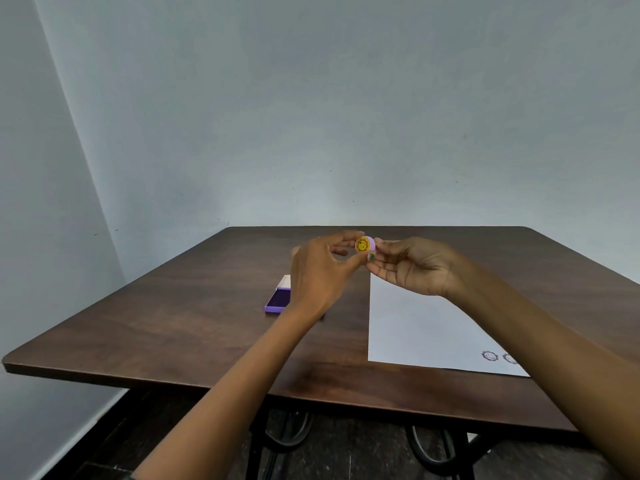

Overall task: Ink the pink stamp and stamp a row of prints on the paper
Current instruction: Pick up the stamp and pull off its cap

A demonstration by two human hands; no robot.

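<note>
We see only part of the ink pad (276, 301); the left hand (320, 271) covers its right side. On the paper (415, 327), the right forearm hides perhaps half of the second print (509, 358), and the paper's far right corner.

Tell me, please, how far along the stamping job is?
Done: two prints show at the paper's near edge, the second partly hidden by the right arm. In hand: both the left hand and right hand hold the stamp above the table. Left: inking at the open ink pad, then continuing the row.
</note>
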